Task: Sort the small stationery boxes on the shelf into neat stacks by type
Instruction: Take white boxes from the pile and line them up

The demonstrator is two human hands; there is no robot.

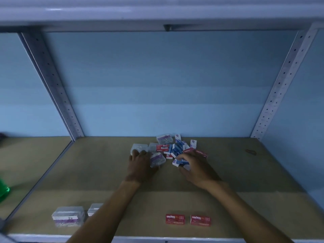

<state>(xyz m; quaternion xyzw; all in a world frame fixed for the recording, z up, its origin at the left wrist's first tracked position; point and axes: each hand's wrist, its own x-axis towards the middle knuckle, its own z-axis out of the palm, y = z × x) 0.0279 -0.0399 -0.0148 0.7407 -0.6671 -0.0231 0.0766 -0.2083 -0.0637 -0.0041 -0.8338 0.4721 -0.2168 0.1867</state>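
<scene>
A jumbled pile of small boxes (172, 148) lies at the middle back of the shelf board (245, 181): clear plastic clip boxes, blue boxes, red staples boxes. My left hand (142, 165) rests on the pile's left side, fingers over a clear clip box (157, 160). My right hand (194, 165) pinches a blue box (181, 162) at the pile's front right. Near the front edge stand two red staples boxes (175, 219) (200, 220) side by side, and at front left two stacks of clear clip boxes (69, 215) (93, 208), the second partly hidden by my left forearm.
Perforated metal uprights (52, 81) (284, 81) frame the bay, with a blue back wall and an upper shelf (157, 16) overhead. A green object (4, 189) sits at the far left edge. A small dark item (250, 152) lies at the back right of the board.
</scene>
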